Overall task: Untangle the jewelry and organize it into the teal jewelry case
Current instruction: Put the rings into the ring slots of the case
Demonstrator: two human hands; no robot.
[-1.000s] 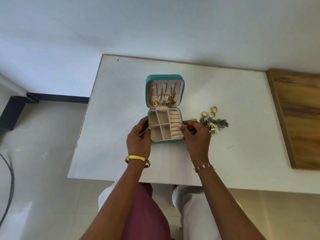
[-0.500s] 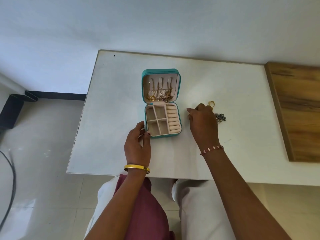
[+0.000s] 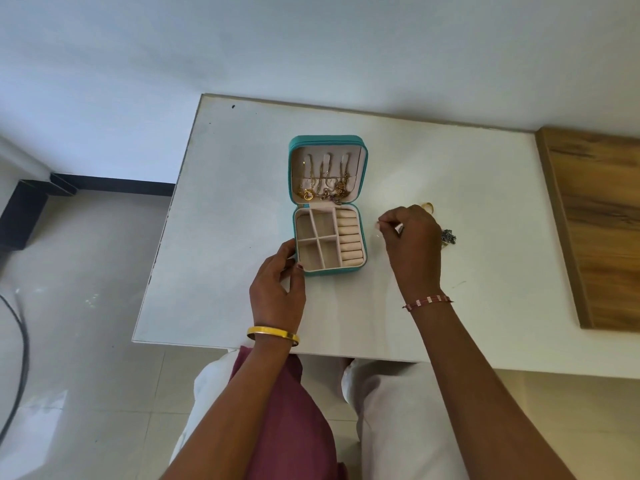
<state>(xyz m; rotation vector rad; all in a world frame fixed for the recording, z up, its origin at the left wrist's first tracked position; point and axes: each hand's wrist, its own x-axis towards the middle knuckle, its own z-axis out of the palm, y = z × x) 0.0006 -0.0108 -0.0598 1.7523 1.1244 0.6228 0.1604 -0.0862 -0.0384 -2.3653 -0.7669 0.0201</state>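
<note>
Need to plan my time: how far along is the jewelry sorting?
Done: chains hang in the open teal case's lid. In hand: right hand is at the loose pile; I can't tell if it holds anything. Left hand steadies the case. Left: tray compartments look empty.

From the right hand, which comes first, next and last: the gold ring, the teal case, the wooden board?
From the right hand:
1. Gold ring, just beyond its knuckles.
2. Teal jewelry case, to its left, open on the white table.
3. Wooden board, far right.
</note>
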